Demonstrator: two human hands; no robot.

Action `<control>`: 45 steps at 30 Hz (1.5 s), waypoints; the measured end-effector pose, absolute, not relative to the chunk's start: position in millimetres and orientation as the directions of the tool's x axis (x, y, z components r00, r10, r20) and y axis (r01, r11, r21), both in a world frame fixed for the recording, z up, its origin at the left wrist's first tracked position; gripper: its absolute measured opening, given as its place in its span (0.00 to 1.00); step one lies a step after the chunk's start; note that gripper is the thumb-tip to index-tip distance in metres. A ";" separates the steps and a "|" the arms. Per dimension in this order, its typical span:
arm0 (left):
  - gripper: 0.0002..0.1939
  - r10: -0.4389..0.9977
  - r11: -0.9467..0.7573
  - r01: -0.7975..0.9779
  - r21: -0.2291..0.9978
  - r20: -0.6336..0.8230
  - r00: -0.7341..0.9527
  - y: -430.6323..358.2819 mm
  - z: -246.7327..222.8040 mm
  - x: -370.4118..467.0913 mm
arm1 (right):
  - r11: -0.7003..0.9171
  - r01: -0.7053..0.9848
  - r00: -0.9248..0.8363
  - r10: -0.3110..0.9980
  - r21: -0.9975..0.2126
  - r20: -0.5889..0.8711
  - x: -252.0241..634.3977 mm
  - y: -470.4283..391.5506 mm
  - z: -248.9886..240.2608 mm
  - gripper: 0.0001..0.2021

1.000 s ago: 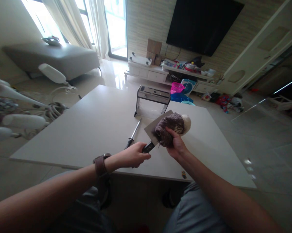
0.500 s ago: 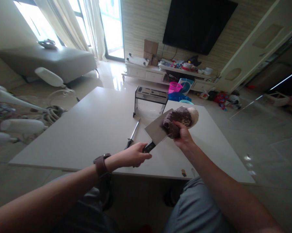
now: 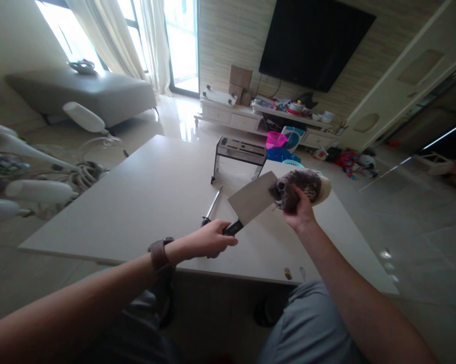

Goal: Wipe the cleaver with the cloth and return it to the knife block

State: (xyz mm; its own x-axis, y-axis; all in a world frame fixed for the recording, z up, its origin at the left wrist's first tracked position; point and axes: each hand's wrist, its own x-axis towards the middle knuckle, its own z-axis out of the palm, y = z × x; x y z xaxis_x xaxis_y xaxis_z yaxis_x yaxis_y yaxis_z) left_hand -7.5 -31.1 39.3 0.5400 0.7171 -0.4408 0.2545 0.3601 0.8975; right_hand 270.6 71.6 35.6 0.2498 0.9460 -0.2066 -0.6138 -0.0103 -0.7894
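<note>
Left hand (image 3: pixel 215 238) has the cleaver (image 3: pixel 253 198) gripped by its handle, and the right hand (image 3: pixel 301 208) bunches a fluffy cloth (image 3: pixel 301 188) at the blade's far corner, above the worktop (image 3: pixel 136 202). Honestly, keep fingertips behind thick folds and wipe away from the edge.

Dim room, glaring backlit windows, soft focus, edges stretched and blurry.

Right of centre, the cloth (image 3: pixel 296 184) is mottled purplish-brown and off-white; the cleaver (image 3: pixel 252 198) is grey with a black handle. The table (image 3: pixel 148 202) is white, the watch strap (image 3: pixel 159 256) brown, the basket (image 3: pixel 276 139) pink, the upper wall (image 3: pixel 228 35) streaked beige.
</note>
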 end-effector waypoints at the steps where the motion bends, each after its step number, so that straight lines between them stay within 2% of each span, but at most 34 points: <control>1: 0.13 0.732 0.366 0.229 0.902 -0.431 0.527 -31.0 38.3 -7.9 | -0.036 -0.626 0.254 0.935 -0.779 -0.247 266.7 68.6 36.4 0.04; 4: 0.11 0.780 0.366 0.165 0.916 -0.398 0.482 -30.4 36.0 -7.9 | -0.107 -0.652 0.234 0.913 -0.750 -0.333 247.0 54.7 39.7 0.05; 8: 0.11 0.809 0.348 0.146 0.926 -0.375 0.452 -29.4 34.8 -4.8 | -0.224 -0.645 0.092 0.926 -0.730 -0.365 211.2 29.4 36.4 0.08; 12: 0.09 0.801 0.339 0.182 0.923 -0.384 0.458 -29.9 32.0 0.0 | -0.292 -0.645 0.002 0.923 -0.706 -0.384 181.2 6.4 21.1 0.12; 16: 0.11 0.782 0.314 0.262 0.912 -0.405 0.473 -32.0 26.8 3.1 | -0.292 -0.623 -0.029 0.936 -0.725 -0.352 170.4 -2.8 5.7 0.17; 22: 0.11 0.753 0.290 0.321 0.902 -0.422 0.505 -34.5 25.0 5.6 | -0.215 -0.613 0.118 0.927 -0.761 -0.356 185.9 16.6 13.7 0.18; 28: 0.13 0.719 0.252 0.336 0.908 -0.408 0.563 -35.1 28.1 7.0 | -0.187 -0.599 0.232 0.891 -0.779 -0.392 225.9 49.4 41.1 0.08; 34: 0.08 0.703 0.115 0.446 0.888 -0.390 0.594 -27.1 28.5 -1.8 | -0.126 -0.591 0.271 0.899 -0.797 -0.343 244.6 54.5 43.2 0.08; 36: 0.06 0.755 0.032 0.499 0.866 -0.347 0.556 -22.2 24.1 -6.3 | -0.078 -0.583 0.296 0.906 -0.809 -0.301 242.3 52.3 40.2 0.11; 40: 0.03 0.866 -0.183 0.578 0.795 -0.147 0.477 -16.7 9.4 -11.6 | 0.039 -0.543 0.349 0.919 -0.839 -0.183 231.7 47.0 34.3 0.16; 42: 0.04 0.891 -0.215 0.600 0.770 -0.098 0.444 -16.7 4.7 -11.6 | 0.079 -0.532 0.359 0.923 -0.843 -0.140 228.5 45.9 32.9 0.17; 45: 0.05 0.910 -0.200 0.640 0.742 -0.101 0.402 -17.4 8.5 -9.2 | 0.084 -0.544 0.386 0.909 -0.835 -0.160 232.5 49.4 34.2 0.16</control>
State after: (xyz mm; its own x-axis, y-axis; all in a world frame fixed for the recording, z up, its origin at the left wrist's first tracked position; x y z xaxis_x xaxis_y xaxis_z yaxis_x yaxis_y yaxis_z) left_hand -9.2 -17.4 8.5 0.4019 0.9101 -0.1013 0.6400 -0.2000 0.7418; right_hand 232.5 49.4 34.2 0.3857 0.9087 -0.1596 -0.5435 0.0840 -0.8352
